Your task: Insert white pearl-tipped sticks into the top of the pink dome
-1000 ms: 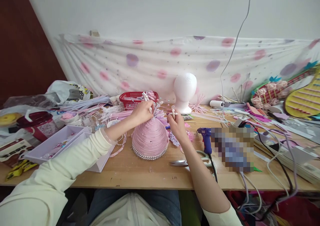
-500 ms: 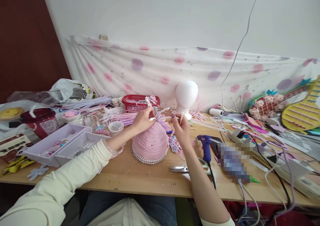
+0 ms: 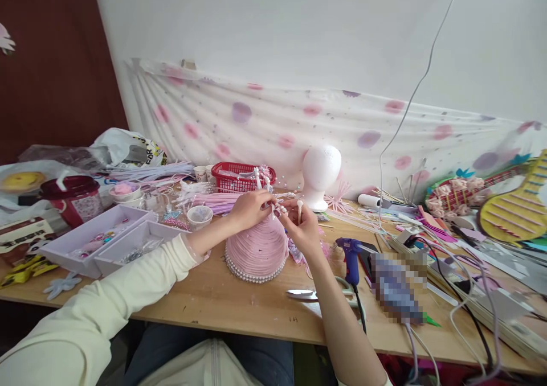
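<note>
A pink dome-shaped piece [image 3: 256, 249], ringed with pearl beads along its lower rim, stands on the wooden table. At its top, my left hand [image 3: 253, 209] pinches among white beaded sprigs [image 3: 261, 178]; which part it grips is too small to tell. Close beside it, my right hand [image 3: 302, 224] has its fingers closed near the same sprigs, with a small white piece [image 3: 299, 205] showing at the fingers. The fingertips of both hands nearly meet above the dome.
Scissors [image 3: 301, 295] and a blue glue gun [image 3: 351, 258] lie right of the dome. Behind stand a white foam head [image 3: 321, 172] and a red basket [image 3: 222, 187]. White trays [image 3: 92, 267] are at left, a power strip [image 3: 482, 312] with cables at right.
My right hand has moved left to meet my left hand over the top of the dome. The camera view has shifted slightly.
</note>
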### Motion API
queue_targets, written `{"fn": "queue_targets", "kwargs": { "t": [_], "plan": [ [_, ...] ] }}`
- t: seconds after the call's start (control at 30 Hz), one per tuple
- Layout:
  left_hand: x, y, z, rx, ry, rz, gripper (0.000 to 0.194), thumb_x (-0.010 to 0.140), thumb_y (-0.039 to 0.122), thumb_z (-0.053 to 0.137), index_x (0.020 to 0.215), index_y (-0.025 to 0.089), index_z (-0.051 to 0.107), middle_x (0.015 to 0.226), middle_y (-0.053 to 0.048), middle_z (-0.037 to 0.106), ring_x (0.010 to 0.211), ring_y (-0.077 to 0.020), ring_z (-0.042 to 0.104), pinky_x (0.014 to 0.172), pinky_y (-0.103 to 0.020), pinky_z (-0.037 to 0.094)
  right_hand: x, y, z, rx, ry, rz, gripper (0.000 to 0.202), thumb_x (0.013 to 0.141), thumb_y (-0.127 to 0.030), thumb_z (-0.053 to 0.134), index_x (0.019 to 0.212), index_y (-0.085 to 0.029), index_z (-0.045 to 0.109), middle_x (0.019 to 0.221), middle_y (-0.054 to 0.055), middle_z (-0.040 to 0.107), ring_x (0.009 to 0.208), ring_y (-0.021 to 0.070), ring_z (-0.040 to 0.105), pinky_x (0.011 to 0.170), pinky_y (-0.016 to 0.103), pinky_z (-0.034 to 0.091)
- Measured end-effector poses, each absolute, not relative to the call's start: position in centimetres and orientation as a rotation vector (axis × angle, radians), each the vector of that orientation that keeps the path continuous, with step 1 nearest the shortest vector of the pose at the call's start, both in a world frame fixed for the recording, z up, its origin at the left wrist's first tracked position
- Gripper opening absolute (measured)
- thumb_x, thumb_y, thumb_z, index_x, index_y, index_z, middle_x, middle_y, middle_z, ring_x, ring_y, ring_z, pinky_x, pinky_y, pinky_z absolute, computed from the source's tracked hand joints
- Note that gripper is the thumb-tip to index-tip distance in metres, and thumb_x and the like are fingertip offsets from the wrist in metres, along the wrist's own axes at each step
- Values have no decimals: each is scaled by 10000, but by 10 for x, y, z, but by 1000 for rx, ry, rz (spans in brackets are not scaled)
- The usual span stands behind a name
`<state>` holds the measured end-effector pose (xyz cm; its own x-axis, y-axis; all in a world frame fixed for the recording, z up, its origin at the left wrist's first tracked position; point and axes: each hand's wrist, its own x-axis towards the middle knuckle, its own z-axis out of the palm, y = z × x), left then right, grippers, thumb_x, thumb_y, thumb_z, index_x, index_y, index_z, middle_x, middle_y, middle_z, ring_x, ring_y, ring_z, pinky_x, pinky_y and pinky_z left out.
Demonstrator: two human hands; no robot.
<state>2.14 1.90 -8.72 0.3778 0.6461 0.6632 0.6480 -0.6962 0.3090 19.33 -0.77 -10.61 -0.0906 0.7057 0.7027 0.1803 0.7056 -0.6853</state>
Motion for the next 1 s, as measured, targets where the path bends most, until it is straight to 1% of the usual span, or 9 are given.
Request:
{"fn": "queue_targets", "kwargs": {
  "t": [0.07,0.13,0.2,0.3,0.43,0.57,0.7,0.9,1.0],
  "plan": [
    [20,23,-91,-2553,-1193,-1366,117,812,156,549,852,176,658,883,-43,672,798,-178,618,714,-292,466,198,-9,-103,-715,-1499,509,238,805,-420,636,807,-182,645,589,-40,536,452,81,372,440,225,291],
    [18,28,-96,-2486,-1188,-1506,89,810,154,549,805,171,636,863,-49,670,825,-183,623,765,-308,479,204,-10,-100,-705,-1261,483,381,866,-464,504,627,-182,595,466,-49,451,401,89,353,422,235,283],
    [17,32,-100,-2442,-1223,-1606,96,800,131,544,761,173,620,827,-46,675,817,-181,629,789,-317,487,211,-9,-98,-725,-1052,423,463,899,-443,382,556,-190,562,442,-28,466,403,110,417,440,250,331],
    [18,36,-105,-2409,-1291,-1650,102,792,121,544,734,176,607,799,-43,680,792,-180,631,779,-317,495,220,-7,-98,-821,-945,253,440,878,-383,344,613,-178,630,531,13,566,511,146,535,513,273,396],
    [21,34,-110,-2393,-1312,-1657,112,830,143,505,812,175,611,877,-58,686,844,-185,634,815,-325,490,230,-5,-100,-941,-904,66,490,885,-370,314,569,-178,636,456,1,506,457,138,486,458,265,331],
    [21,29,-109,-2399,-1356,-1580,133,857,175,472,832,182,602,874,-54,682,847,-180,629,823,-321,480,228,-6,-98,-923,-856,218,549,913,-470,341,490,-196,560,359,-27,432,345,115,412,391,248,304],
    [20,26,-107,-2405,-1422,-1475,142,858,188,460,847,182,601,876,-56,684,831,-181,632,813,-315,479,216,-6,-99,-935,-943,326,568,899,-554,408,511,-182,592,372,-10,494,352,117,472,409,240,361],
    [19,27,-105,-2393,-1490,-1431,162,853,242,477,865,183,627,855,-55,713,764,-182,660,739,-289,487,209,-2,-104,-983,-1001,352,589,904,-561,414,493,-184,602,377,0,513,364,127,498,433,248,377],
    [19,27,-103,-2318,-1552,-1397,169,832,255,501,837,177,650,797,-62,719,731,-197,665,719,-298,481,209,1,-105,-1010,-988,381,594,901,-572,412,488,-188,596,377,0,510,369,135,504,439,254,376]
  ]
}}
